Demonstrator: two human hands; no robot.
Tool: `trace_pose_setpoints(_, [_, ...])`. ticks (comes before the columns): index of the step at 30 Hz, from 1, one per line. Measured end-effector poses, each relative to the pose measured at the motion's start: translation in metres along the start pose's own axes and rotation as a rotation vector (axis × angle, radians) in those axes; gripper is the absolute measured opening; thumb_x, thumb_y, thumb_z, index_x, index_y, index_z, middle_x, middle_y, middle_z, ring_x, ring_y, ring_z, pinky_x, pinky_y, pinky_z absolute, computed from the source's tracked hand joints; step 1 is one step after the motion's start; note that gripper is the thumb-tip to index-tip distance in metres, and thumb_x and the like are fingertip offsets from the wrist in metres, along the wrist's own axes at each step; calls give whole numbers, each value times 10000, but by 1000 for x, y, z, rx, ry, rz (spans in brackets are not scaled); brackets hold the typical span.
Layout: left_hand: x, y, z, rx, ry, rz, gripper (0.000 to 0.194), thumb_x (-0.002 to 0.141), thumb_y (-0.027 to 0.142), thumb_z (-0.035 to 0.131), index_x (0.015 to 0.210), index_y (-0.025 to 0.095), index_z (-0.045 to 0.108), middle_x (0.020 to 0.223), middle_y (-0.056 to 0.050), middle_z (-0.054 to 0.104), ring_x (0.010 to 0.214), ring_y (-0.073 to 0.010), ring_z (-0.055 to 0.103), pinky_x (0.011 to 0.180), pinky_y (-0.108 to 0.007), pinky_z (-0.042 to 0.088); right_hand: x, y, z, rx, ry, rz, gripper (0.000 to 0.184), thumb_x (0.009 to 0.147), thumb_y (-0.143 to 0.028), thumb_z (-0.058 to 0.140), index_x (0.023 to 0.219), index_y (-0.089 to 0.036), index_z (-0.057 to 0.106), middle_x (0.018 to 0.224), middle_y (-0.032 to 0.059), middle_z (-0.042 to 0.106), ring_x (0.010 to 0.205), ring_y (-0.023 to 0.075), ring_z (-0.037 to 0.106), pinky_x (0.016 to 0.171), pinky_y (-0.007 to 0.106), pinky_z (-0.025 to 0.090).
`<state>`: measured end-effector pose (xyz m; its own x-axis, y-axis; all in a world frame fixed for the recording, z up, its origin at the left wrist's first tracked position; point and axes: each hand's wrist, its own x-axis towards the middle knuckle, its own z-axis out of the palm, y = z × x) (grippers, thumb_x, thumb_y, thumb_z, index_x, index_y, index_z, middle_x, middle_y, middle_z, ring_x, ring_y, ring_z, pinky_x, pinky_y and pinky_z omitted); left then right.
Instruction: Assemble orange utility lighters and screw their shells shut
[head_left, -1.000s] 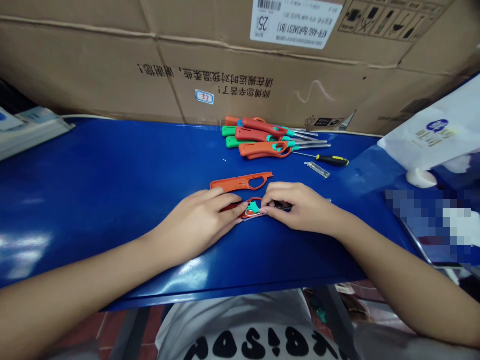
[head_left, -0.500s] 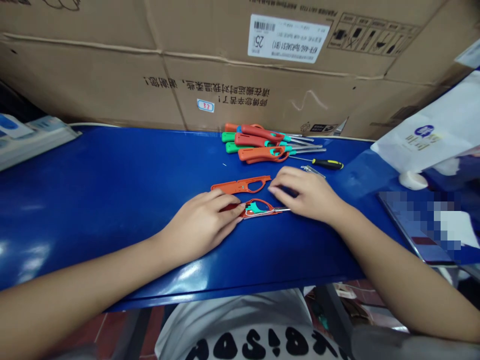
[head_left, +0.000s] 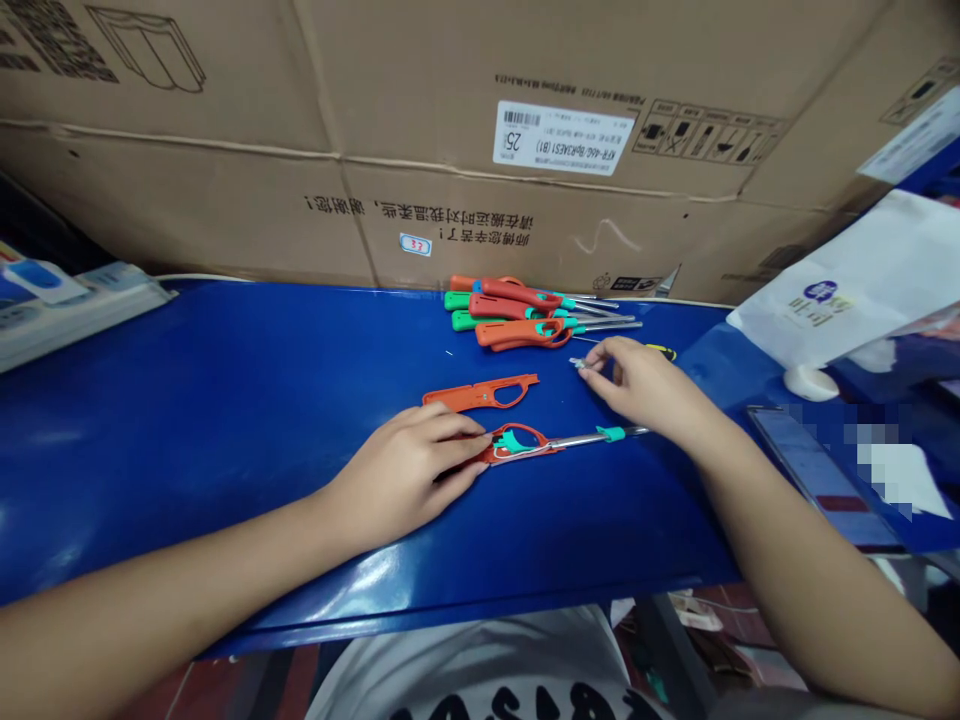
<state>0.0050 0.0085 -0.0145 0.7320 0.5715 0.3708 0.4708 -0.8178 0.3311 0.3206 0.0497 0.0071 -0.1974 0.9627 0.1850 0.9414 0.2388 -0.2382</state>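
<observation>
My left hand (head_left: 420,465) is closed over the handle end of an opened long-necked gas lighter (head_left: 544,447) and holds it against the blue table. Its green trigger, a thin white wire and a metal tube with a green collar are exposed. Just behind lies the loose orange half shell (head_left: 480,393), its near-left end partly hidden by that hand. Farther right, my right hand (head_left: 641,385) pinches a small, pale, shiny piece (head_left: 578,363) between thumb and fingertips, above the table; its kind is too small to make out.
At the back, several assembled lighters (head_left: 517,315) lie in a pile against a cardboard box (head_left: 420,130). A yellow-and-black screwdriver (head_left: 662,351) is partly behind my right hand. On the right are a white bag (head_left: 840,290), a white rounded object (head_left: 810,383) and a phone-like slab (head_left: 810,470).
My right hand has moved right and back from the lighter's tube, and a small shiny piece now shows in its fingers. The left hand stays on the lighter. The view has tilted up slightly.
</observation>
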Motion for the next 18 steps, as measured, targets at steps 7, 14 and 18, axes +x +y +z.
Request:
trace_pose_setpoints(7, [1, 6, 2, -73, 11, -32, 250, 1008, 279, 584, 1186, 200, 740, 1176, -96, 752, 1048, -249, 695, 926, -431, 556, -21, -57, 8, 661, 67, -253, 85, 844, -221, 705, 903, -184, 656, 913, 31, 673, 654, 98, 645, 519, 199, 528])
trace_pose_setpoints(14, [3, 12, 2, -343, 179, -100, 411, 917, 330, 740, 1293, 178, 673, 1139, -95, 770, 1023, -222, 722, 904, -357, 595, -37, -76, 9, 883, -115, -370, 120, 868, -203, 725, 985, -195, 702, 970, 35, 692, 738, 86, 704, 632, 162, 619])
trace_pose_setpoints(18, [5, 15, 1, -473, 169, -143, 183, 944, 223, 693, 1113, 201, 761, 964, -47, 780, 841, -161, 714, 772, -279, 592, -37, -77, 10, 891, -121, -447, 182, 879, -175, 708, 1056, -216, 715, 997, 38, 699, 786, 100, 709, 673, 191, 631])
